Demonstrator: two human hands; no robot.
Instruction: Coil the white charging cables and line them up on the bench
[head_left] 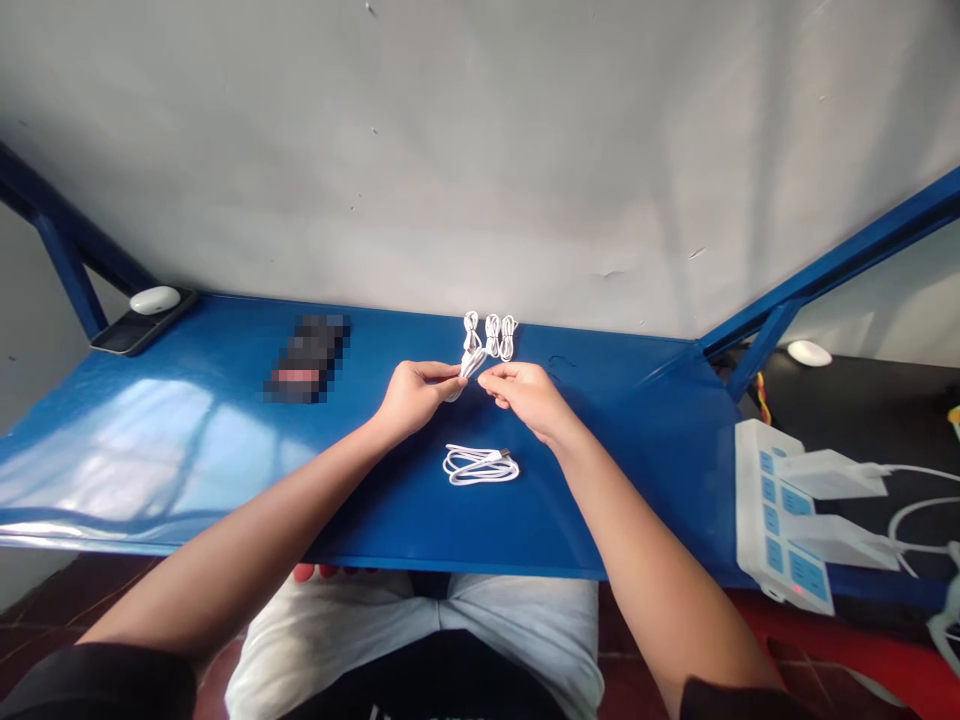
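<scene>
My left hand (421,397) pinches a folded white cable (472,362) between thumb and fingers, above the blue table. Just to its right, my right hand (523,393) has its thumb and forefinger pressed together beside the bundle; whatever may be between them is too small to make out. Behind my hands lie three white cables wound into small bundles, a left one (470,322), a middle one (493,335) and a right one (508,338). Nearer to me rests a loosely coiled white cable (480,466) with a metal plug end.
Thin dark strands (561,364) lie right of the bundles on the blue table (637,450). A pixelated dark object (309,358) is at left, and a white mouse-like object (154,300) sits on a dark tray. A white power strip (780,520) with plugged-in chargers stands at right.
</scene>
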